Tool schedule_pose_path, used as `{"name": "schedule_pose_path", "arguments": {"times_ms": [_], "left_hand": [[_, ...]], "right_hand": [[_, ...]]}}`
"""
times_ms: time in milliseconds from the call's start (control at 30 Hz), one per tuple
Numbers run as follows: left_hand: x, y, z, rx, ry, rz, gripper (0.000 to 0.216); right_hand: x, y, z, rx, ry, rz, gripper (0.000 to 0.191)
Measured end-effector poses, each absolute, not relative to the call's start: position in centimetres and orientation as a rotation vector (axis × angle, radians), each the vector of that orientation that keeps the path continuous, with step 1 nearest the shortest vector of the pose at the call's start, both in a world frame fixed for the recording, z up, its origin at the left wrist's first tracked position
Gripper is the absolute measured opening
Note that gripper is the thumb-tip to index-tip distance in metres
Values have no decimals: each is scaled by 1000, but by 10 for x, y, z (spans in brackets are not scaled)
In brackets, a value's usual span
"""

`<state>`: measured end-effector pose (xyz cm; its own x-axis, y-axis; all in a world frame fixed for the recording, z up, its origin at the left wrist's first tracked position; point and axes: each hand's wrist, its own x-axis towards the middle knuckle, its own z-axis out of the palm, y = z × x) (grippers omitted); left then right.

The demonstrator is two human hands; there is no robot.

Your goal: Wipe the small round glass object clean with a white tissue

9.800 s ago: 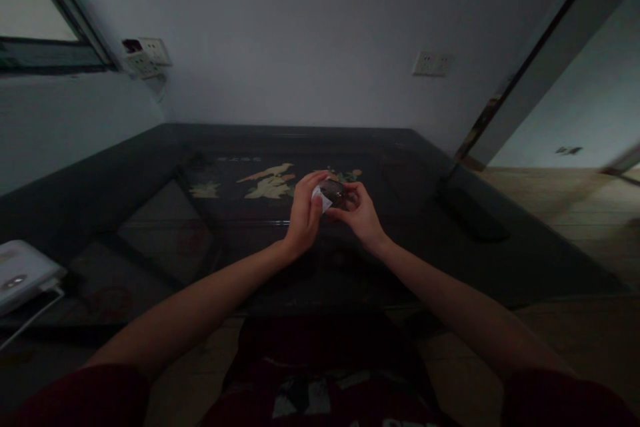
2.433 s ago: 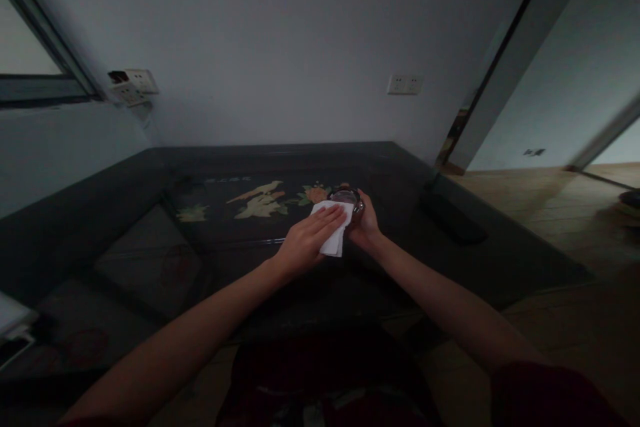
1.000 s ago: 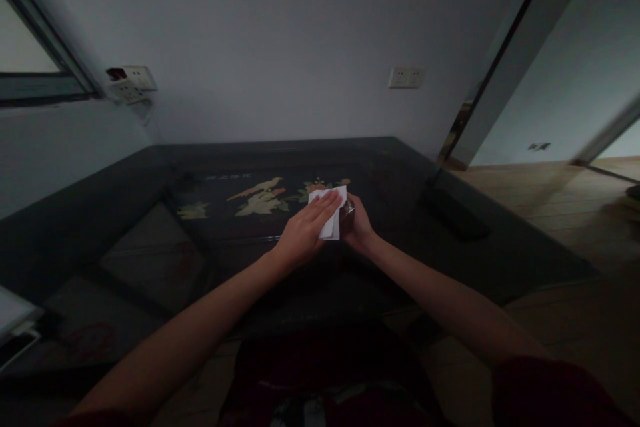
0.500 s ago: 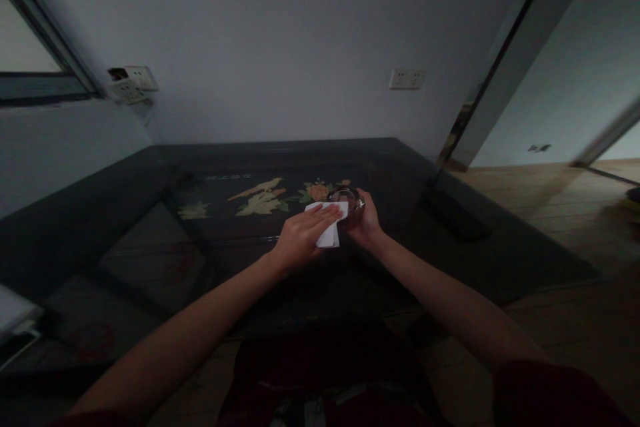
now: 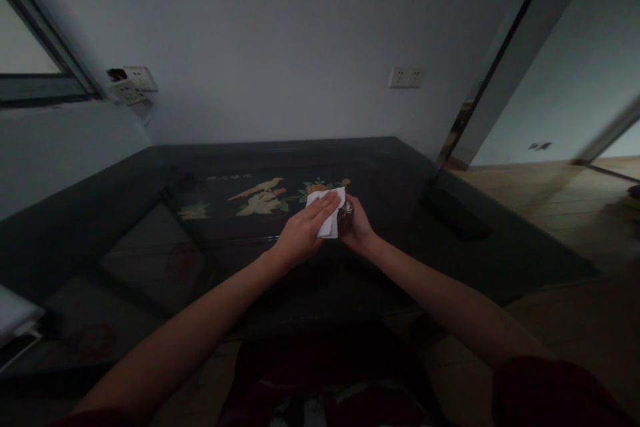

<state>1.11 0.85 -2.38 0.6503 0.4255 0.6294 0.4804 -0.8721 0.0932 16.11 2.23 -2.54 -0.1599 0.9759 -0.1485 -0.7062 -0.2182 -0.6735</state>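
A dark, shiny, see-through brown object [image 5: 345, 215], perhaps of glass, sits just right of the middle of the frame, partly covered by a folded white cloth or tissue [image 5: 329, 225] on its left side; its full shape is hidden. The right hand [image 5: 362, 231] holds the object from the right, fingers curled around its far side, though most of the grip is out of sight. The left hand [image 5: 300, 233] holds the white cloth against the object, its fingers lying close together and nearly straight across the top; where its thumb lies I cannot tell. Both hands are over a dark, glossy counter [image 5: 380, 155], and whether the object touches that surface is unclear. Just left of the hands, the counter shows a pale bird and leaf design [image 5: 260, 200], with an orange flower [image 5: 316, 187] partly hidden behind the cloth. A long black item [image 5: 457, 215] lies right of centre. At the lower left edge is a white device [image 5: 16, 315], cut off by the frame. Behind the counter rises a pale wall [image 5: 280, 47] with a double socket [image 5: 405, 77] right of centre. Wooden flooring [image 5: 545, 203] shows at the right.
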Motion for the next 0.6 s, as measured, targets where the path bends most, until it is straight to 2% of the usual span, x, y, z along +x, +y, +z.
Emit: {"name": "schedule_pose_path", "arguments": {"times_ms": [333,600], "left_hand": [[4,10,-27,-2647,-657,-1152,50],[12,-2,-24,-2719,-491,-1066,57]], "right_hand": [[177,23,-17,-727,-569,1713,45],[176,25,-22,-759,-502,1709,35]]}}
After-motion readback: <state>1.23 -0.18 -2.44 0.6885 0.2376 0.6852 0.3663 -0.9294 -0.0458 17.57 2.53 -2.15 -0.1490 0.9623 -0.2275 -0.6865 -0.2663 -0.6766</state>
